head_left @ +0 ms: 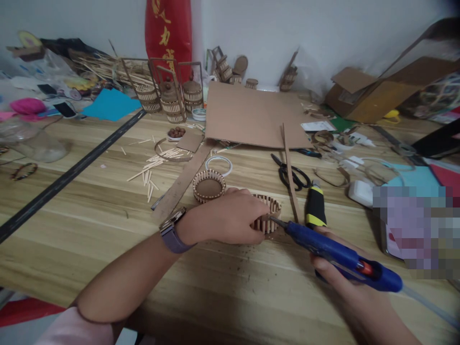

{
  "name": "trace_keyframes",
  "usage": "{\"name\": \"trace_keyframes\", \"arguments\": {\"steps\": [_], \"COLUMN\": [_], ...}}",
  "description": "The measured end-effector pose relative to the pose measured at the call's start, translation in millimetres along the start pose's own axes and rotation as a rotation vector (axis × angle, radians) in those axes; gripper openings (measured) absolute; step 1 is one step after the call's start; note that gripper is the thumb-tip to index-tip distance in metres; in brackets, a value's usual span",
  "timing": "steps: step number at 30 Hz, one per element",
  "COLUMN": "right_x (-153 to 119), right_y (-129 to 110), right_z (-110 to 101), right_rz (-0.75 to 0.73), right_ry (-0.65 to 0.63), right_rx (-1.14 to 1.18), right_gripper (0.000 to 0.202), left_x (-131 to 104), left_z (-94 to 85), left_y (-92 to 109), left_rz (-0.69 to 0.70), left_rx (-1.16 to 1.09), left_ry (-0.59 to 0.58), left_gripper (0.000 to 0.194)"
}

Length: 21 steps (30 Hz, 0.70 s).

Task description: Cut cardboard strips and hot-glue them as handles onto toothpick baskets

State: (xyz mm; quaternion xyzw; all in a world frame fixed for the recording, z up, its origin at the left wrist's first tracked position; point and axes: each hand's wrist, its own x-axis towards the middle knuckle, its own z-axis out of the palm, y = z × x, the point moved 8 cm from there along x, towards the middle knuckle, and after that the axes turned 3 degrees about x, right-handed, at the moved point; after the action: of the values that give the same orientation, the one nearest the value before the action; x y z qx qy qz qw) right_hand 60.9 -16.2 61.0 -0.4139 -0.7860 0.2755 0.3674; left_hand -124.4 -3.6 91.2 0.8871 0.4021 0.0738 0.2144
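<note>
My left hand, with a watch on its wrist, is closed round the near left side of a small round basket made of short wooden sticks. The hand hides part of that basket. In my right hand is a blue hot glue gun, its metal nozzle at the basket's near side by my left fingertips. Whether the nozzle touches the basket I cannot tell. A second round stick basket with a brown bottom stands just beyond my left hand.
Black scissors, a yellow-black cutter and a cardboard strip lie beyond the glue gun. Loose sticks, a tape roll and a large cardboard sheet are farther back. Finished handled baskets stand at the back left.
</note>
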Motion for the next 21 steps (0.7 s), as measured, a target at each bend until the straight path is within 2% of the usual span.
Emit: {"name": "trace_keyframes", "arguments": {"steps": [12,21], "right_x": [-1,3], "right_y": [0,-12], "right_z": [0,-1], "right_rz": [-0.025,-0.150], "right_ry": [-0.011,-0.008], "right_rx": [-0.012,-0.075], "right_gripper": [0.030,0.027], "left_x": [-1,1], "left_z": [-1.1,-0.8], "left_y": [0,0], "left_rz": [-0.008,-0.021], "left_rx": [0.021,0.023], "left_ry": [0.001,-0.023], "left_gripper": [0.020,0.017]}}
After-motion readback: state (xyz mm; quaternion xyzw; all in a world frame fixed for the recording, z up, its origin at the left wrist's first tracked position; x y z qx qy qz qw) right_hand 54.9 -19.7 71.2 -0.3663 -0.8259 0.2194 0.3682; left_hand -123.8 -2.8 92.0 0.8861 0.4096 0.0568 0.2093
